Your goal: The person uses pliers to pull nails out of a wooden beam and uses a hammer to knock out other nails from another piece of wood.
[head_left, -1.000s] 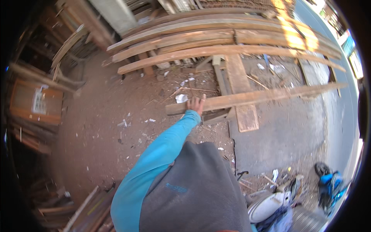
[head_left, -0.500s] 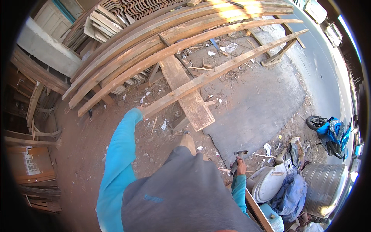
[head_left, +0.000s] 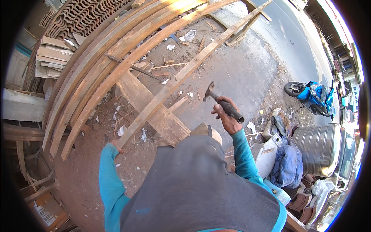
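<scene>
My left hand [head_left: 116, 146] is closed round the near end of a long wooden beam [head_left: 185, 74], which runs away from me toward the upper right. A wide flat plank [head_left: 166, 123] crosses under this beam. My right hand [head_left: 229, 120] grips a claw hammer [head_left: 231, 111] by its dark handle, held up in front of my body to the right of the beam. The hammer's head points up and left, apart from the wood. Several more long beams [head_left: 101, 82] lie side by side to the left, with a thin dark bar across them.
Stacked wavy roof tiles [head_left: 83, 23] and short boards [head_left: 54, 56] stand at the far left. To the right are a blue motorcycle [head_left: 317, 98], a ribbed metal tank [head_left: 315, 149], a white basin-like piece [head_left: 264, 158] and blue sheeting [head_left: 288, 166]. Wood scraps and paper litter the ground.
My right hand has lifted the hammer from low by my side to in front of me. My left hand still holds the beam's end. The whole view has turned, so the scene sits further left.
</scene>
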`<action>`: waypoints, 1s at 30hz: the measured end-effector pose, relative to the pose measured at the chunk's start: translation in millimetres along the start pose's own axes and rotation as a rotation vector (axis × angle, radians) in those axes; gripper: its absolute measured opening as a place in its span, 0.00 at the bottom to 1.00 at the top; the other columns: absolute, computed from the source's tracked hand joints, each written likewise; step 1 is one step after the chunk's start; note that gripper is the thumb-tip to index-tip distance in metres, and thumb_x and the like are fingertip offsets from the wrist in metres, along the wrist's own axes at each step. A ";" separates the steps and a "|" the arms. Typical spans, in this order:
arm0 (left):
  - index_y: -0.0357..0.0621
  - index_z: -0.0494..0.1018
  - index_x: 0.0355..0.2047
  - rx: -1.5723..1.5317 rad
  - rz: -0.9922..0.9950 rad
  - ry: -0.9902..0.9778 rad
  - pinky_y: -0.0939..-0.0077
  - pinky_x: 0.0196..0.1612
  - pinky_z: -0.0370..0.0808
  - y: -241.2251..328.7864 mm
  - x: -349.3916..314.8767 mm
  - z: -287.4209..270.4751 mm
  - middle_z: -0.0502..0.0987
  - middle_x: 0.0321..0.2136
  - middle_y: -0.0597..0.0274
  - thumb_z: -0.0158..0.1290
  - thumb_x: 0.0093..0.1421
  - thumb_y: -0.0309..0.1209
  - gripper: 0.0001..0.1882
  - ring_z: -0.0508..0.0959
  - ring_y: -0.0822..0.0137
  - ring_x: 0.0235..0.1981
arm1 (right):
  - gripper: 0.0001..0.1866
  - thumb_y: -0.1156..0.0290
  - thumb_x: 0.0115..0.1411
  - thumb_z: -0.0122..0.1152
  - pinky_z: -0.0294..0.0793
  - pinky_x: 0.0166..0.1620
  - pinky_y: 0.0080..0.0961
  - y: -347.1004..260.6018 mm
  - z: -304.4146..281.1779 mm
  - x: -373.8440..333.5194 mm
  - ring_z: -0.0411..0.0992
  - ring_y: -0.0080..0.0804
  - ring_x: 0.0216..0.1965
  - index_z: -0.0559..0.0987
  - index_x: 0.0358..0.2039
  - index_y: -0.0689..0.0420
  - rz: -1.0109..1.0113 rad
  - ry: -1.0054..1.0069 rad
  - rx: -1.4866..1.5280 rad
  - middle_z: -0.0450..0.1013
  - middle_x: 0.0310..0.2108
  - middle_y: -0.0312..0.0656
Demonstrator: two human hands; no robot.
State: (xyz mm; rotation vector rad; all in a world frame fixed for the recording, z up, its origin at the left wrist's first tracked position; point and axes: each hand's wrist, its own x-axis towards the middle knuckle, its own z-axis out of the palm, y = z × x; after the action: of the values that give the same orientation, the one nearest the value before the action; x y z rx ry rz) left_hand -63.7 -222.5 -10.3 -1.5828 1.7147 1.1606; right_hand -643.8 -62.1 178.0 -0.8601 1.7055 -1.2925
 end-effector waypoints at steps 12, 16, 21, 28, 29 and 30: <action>0.52 0.55 0.69 0.025 -0.277 1.067 0.52 0.68 0.59 76.5 -47.8 81.9 0.63 0.64 0.47 0.72 0.38 0.27 0.57 0.63 0.46 0.65 | 0.15 0.68 0.64 0.61 0.76 0.44 0.28 -53.0 -45.9 198.6 0.79 0.31 0.40 0.75 0.50 0.56 -0.414 0.074 -0.296 0.77 0.37 0.44; 0.43 0.54 0.68 -0.293 -0.374 1.265 0.53 0.68 0.58 151.4 -66.3 160.0 0.63 0.63 0.41 0.68 0.41 0.25 0.54 0.63 0.42 0.64 | 0.14 0.70 0.62 0.63 0.72 0.47 0.26 -41.8 -60.3 240.2 0.74 0.29 0.39 0.76 0.48 0.56 -0.458 -0.118 -0.444 0.75 0.36 0.40; 0.31 0.53 0.67 -0.696 -0.408 1.180 0.56 0.65 0.64 261.7 -60.6 281.9 0.63 0.61 0.35 0.63 0.48 0.27 0.47 0.66 0.43 0.63 | 0.14 0.68 0.62 0.63 0.75 0.48 0.31 -52.6 -75.2 257.3 0.78 0.42 0.43 0.76 0.48 0.55 -0.482 -0.258 -0.417 0.78 0.40 0.48; 0.36 0.47 0.71 -1.228 -0.242 0.950 0.63 0.60 0.70 369.1 -40.2 312.9 0.65 0.61 0.34 0.61 0.56 0.36 0.49 0.69 0.45 0.61 | 0.16 0.65 0.58 0.70 0.73 0.49 0.35 -77.6 -90.7 280.7 0.76 0.47 0.44 0.80 0.43 0.59 -0.586 -0.163 -0.497 0.76 0.42 0.51; 0.36 0.46 0.71 -1.023 -0.186 1.017 0.63 0.58 0.71 367.3 -28.4 318.6 0.66 0.60 0.33 0.61 0.56 0.36 0.49 0.71 0.45 0.59 | 0.15 0.65 0.56 0.71 0.72 0.52 0.37 -71.5 -95.0 289.4 0.75 0.48 0.47 0.81 0.40 0.59 -0.707 -0.120 -0.478 0.75 0.45 0.52; 0.37 0.46 0.71 -0.817 -0.110 1.046 0.63 0.56 0.73 374.0 -19.6 309.6 0.66 0.60 0.33 0.61 0.57 0.36 0.49 0.73 0.45 0.57 | 0.14 0.66 0.58 0.70 0.73 0.52 0.36 -66.3 -101.6 292.3 0.75 0.44 0.48 0.80 0.41 0.60 -0.746 -0.047 -0.469 0.75 0.45 0.50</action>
State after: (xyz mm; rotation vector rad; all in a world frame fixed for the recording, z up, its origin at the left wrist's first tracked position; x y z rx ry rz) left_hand -475.0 31.7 -58.0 -3.1517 1.7086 1.1030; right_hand -860.2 -292.1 198.9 -1.9172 1.7386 -1.3107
